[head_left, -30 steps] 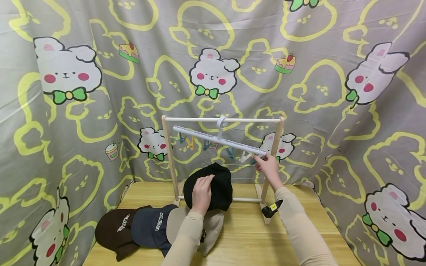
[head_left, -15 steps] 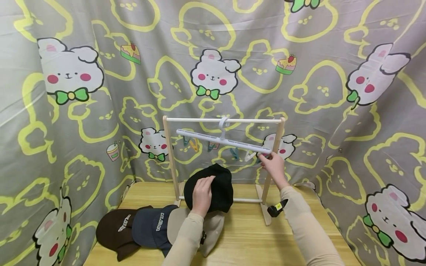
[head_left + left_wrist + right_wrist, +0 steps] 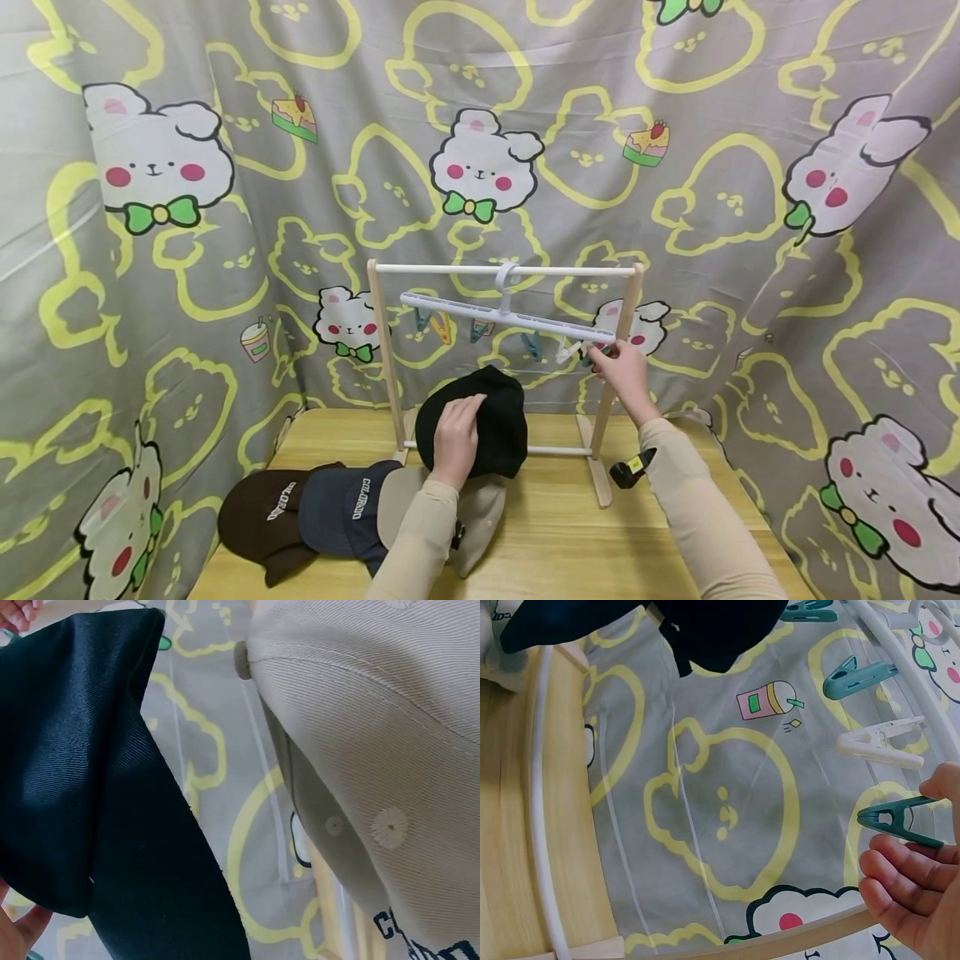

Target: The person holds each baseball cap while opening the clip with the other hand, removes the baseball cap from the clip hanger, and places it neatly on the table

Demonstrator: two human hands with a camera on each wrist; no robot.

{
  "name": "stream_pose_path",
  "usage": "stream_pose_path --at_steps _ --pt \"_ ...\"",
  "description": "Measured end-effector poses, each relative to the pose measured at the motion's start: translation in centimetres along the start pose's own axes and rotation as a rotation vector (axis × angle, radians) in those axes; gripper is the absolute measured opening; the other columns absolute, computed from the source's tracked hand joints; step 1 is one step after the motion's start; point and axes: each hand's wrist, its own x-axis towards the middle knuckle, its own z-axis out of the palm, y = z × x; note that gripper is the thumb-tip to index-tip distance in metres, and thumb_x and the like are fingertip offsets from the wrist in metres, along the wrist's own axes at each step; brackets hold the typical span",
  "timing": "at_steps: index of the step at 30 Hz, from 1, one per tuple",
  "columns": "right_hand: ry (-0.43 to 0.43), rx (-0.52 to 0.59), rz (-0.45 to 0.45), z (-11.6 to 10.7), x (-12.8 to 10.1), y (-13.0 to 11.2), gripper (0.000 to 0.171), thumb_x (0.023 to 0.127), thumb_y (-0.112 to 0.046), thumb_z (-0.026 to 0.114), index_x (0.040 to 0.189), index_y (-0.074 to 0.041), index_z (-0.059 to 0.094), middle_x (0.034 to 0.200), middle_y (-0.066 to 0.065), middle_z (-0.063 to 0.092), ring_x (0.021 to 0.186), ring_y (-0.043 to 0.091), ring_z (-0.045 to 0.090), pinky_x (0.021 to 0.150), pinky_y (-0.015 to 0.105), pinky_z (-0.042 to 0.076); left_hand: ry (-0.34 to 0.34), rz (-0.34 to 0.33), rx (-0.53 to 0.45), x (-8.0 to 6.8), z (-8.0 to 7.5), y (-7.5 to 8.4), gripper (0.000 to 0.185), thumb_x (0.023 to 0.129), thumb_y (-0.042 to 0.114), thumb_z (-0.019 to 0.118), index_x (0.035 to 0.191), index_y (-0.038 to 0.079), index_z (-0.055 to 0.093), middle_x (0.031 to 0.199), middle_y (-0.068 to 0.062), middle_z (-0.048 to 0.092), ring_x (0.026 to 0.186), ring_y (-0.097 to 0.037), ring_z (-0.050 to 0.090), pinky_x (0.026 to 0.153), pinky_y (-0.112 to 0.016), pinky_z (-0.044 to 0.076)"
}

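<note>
My left hand (image 3: pixel 456 437) grips a black cap (image 3: pixel 495 425) above the tabletop, in front of the rack. The cap looks dark blue-black in the left wrist view, with fingertips (image 3: pixel 28 930) at its lower edge. At the low right end of a tilted white clip hanger (image 3: pixel 510 317), my right hand (image 3: pixel 624 371) pinches a teal clothes clip. The right wrist view has the thumb and fingers around the handles of this teal clip (image 3: pixel 900 819); nothing is between its tips. A white clip (image 3: pixel 881 742) and another teal clip (image 3: pixel 859 679) hang beside it.
The hanger hooks over the top bar of a wooden rack (image 3: pixel 382 358). A brown cap (image 3: pixel 258 512), a navy cap (image 3: pixel 330 508) and a beige cap (image 3: pixel 483 512) lie overlapping at the front left of the wooden table (image 3: pixel 570 533). A patterned curtain (image 3: pixel 585 50) surrounds it.
My right hand has moved slightly to the right with the hanger's end, and the hanger tilts a little less. The left hand and the black cap have stayed nearly still.
</note>
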Motion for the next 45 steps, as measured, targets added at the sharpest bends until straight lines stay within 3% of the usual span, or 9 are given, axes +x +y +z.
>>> stream_pose_path --at_steps 7,15,24,27,31,34,45 --pt "0.002 -0.001 -0.003 0.1 0.0 0.0 0.034 0.088 -0.038 0.066 0.085 -0.004 0.061 0.072 0.013 0.072 0.069 0.033 0.073 0.055 0.019 0.05 -0.003 0.011 -0.003 0.3 -0.2 0.3 0.031 0.086 -0.006 0.065 0.112 0.011 0.071 0.103 -0.004 0.073 0.095 -0.022 0.064 0.086 -0.03 0.054" --pt "0.012 -0.01 -0.001 0.0 0.0 0.1 0.032 0.087 -0.037 0.067 0.084 -0.005 0.061 0.067 0.005 0.07 0.063 0.027 0.072 0.054 0.019 0.049 -0.009 0.034 -0.022 0.5 -0.6 0.7 0.032 0.085 -0.008 0.066 0.111 0.011 0.071 0.101 -0.004 0.073 0.094 -0.021 0.065 0.085 -0.03 0.055" --pt "0.007 0.002 -0.002 0.2 -0.1 0.1 0.035 0.088 -0.039 0.066 0.085 -0.005 0.06 0.071 0.011 0.07 0.063 0.025 0.071 0.054 0.02 0.051 -0.019 0.06 -0.038 0.0 -0.7 1.2 0.036 0.082 -0.009 0.067 0.111 0.011 0.071 0.1 -0.003 0.073 0.092 -0.02 0.065 0.083 -0.029 0.055" --pt "0.015 -0.001 -0.004 0.2 0.0 0.2 0.033 0.088 -0.037 0.067 0.085 -0.005 0.06 0.069 0.009 0.07 0.06 0.022 0.071 0.054 0.02 0.05 -0.031 0.062 -0.044 -0.2 -0.7 1.4 0.036 0.082 -0.009 0.068 0.111 0.011 0.071 0.1 -0.003 0.073 0.092 -0.02 0.065 0.083 -0.029 0.055" --pt "0.022 -0.024 -0.006 0.2 0.1 0.3 0.033 0.087 -0.037 0.067 0.083 -0.005 0.061 0.066 0.004 0.07 0.051 0.006 0.064 0.054 0.019 0.049 -0.053 0.047 -0.049 -0.4 -0.8 1.7 0.034 0.084 -0.008 0.067 0.111 0.012 0.071 0.101 -0.003 0.073 0.093 -0.02 0.065 0.084 -0.029 0.055" --pt "0.014 -0.026 -0.007 0.2 0.1 0.3 0.035 0.088 -0.039 0.067 0.084 -0.005 0.06 0.067 0.005 0.07 0.052 0.005 0.064 0.055 0.019 0.049 -0.062 0.043 -0.053 -0.7 -0.9 1.9 0.033 0.085 -0.007 0.066 0.111 0.012 0.071 0.101 -0.003 0.073 0.093 -0.02 0.065 0.084 -0.029 0.055" --pt "-0.007 0.011 -0.003 0.0 -0.2 0.2 0.036 0.089 -0.039 0.066 0.088 -0.003 0.06 0.073 0.011 0.07 0.068 0.031 0.073 0.054 0.021 0.052 -0.066 0.066 -0.065 -1.3 -0.9 2.3 0.033 0.085 -0.006 0.065 0.112 0.012 0.071 0.101 -0.002 0.073 0.093 -0.019 0.065 0.085 -0.027 0.054"
